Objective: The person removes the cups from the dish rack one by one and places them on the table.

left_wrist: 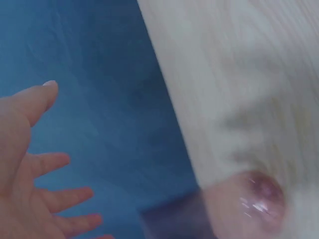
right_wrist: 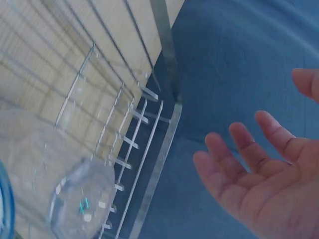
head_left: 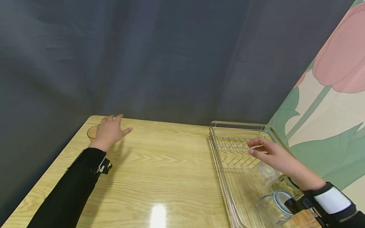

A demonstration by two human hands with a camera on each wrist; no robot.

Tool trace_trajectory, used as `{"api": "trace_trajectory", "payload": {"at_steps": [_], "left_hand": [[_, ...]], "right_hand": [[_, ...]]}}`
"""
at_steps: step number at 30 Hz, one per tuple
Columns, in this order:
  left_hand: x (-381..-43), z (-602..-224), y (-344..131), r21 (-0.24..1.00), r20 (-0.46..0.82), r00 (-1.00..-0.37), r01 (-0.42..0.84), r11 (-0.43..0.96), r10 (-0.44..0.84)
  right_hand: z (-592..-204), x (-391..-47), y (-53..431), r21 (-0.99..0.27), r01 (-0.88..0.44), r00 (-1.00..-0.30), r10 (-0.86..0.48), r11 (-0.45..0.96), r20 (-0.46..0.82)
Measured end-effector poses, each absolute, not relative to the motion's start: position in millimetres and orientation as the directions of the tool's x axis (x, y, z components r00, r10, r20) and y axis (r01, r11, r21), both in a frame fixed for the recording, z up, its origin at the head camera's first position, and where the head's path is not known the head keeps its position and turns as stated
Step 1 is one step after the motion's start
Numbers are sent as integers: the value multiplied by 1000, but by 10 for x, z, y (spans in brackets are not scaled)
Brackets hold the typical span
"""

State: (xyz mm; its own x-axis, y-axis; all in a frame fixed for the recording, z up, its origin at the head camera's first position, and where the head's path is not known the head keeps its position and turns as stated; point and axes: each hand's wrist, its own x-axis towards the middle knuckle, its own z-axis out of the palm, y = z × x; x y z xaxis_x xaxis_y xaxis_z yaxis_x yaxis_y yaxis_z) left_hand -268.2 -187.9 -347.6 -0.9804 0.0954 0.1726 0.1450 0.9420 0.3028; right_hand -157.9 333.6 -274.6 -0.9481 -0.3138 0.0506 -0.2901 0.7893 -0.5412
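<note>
An amber-tinted drinking glass (head_left: 92, 132) stands at the table's far left corner, partly hidden behind my left hand (head_left: 109, 131). In the left wrist view the same glass (left_wrist: 244, 204) is apart from the left hand (left_wrist: 45, 184), whose fingers are spread and hold nothing. Over the wire dish rack (head_left: 218, 160) on the right hovers my right hand (head_left: 271, 153), its fingers loosely bent and nothing in them. Below it in the rack is a clear glass (head_left: 266, 172), turned bottom up; the right wrist view shows this glass (right_wrist: 82, 204) beside the rack's prongs.
A clear vessel with a blue ring (head_left: 280, 201) and a greenish glass (head_left: 285, 185) sit in the rack's near right part, under the right forearm. Dark curtain (head_left: 171, 63) hangs behind the wooden table (head_left: 159, 161). A flower-patterned cloth (head_left: 328, 126) covers the right side.
</note>
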Motion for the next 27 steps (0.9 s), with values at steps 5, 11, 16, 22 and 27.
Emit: {"api": "trace_trajectory", "payload": {"at_steps": [5, 11, 16, 22, 27], "left_hand": [[-2578, -3364, -1617, 271, 221, -956, 250, 929, 193], [-2346, -3314, -1262, 242, 256, -902, 409, 880, 348], [-2195, -3416, -1064, 280, 175, -879, 475, 834, 443], [-2137, -3611, -1011, 344, 117, -879, 473, 811, 463], [-2088, -3723, -1002, 400, 87, -887, 448, 799, 454]], "right_hand": [[-2802, -1633, 3412, -399, -323, -945, -317, 858, 82], [-2941, -1697, 3602, -159, -316, -949, -314, 935, 35], [-2978, -1805, 3774, -112, -282, -952, -292, 953, -92], [-2994, -1898, 3858, -125, -178, -898, -213, 976, -386], [-3069, -1925, 3844, -127, -161, -872, -201, 979, -447]]}}
